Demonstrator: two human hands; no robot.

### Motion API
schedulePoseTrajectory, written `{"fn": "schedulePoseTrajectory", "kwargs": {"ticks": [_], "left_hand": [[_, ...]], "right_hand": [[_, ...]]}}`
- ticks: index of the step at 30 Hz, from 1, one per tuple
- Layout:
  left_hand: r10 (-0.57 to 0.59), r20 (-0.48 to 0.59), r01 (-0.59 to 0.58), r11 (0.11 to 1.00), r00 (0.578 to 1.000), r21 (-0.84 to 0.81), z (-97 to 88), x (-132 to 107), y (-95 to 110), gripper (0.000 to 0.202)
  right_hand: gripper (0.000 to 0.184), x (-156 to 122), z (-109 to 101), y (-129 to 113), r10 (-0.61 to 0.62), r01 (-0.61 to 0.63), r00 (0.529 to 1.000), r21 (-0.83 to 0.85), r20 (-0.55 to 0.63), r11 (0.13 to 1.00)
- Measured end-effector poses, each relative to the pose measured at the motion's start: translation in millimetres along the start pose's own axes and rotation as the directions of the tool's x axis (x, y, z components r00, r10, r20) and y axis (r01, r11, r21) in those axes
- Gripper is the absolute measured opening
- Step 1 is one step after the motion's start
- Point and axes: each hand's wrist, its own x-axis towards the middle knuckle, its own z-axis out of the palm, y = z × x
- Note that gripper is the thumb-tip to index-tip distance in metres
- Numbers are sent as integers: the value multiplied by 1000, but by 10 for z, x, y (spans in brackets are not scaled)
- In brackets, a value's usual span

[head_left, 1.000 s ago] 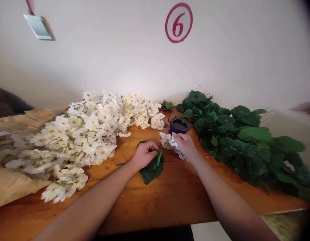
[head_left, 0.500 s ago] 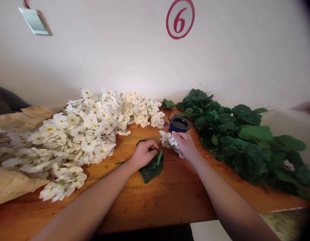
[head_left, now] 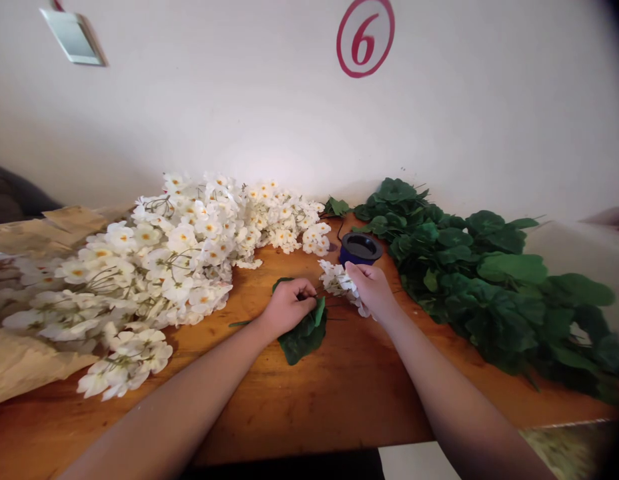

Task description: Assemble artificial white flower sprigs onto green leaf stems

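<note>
Brown paper: crumpled sheets point(head_left: 34, 367) lie at the far left of my wooden counter point(head_left: 349, 393), against the flowers.
Wall panel: a pale, flat panel point(head_left: 75, 39) hangs above, tilted in my view.
White flowers: a big heap point(head_left: 184, 247) with yellow-orange centres spreads from the paper towards the middle.
Left hand: my left hand point(head_left: 292, 308) is curled, gripping a small bunch of green leaves point(head_left: 304, 340) low over the counter; thin dark stems show beside it, pointing right.
White sprig: a small cluster of white blossoms point(head_left: 335, 279) sits between my hands, under the right one.
Pot: a round black-and-blue pot point(head_left: 360, 248) stands just beyond the sprig.
Right hand: my right hand point(head_left: 372, 290) is closed on the sprig, thumb on top, other fingertips mostly hidden.
Green leaves: a long pile point(head_left: 494, 287) covers the right side.
</note>
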Motion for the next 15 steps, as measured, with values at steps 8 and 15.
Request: {"fn": "schedulePoseTrajectory", "kwargs": {"ticks": [8,15], "left_hand": [[-14,7,14,1000,1000,11,-9,-6,40,3],[-12,13,11,1000,1000,10,-13,-4,62,4]], "right_hand": [[49,18,-4,4,-61,62,998,40,-27,997],[50,-1,-11,-14,-11,11,1000,-12,16,1000]]}}
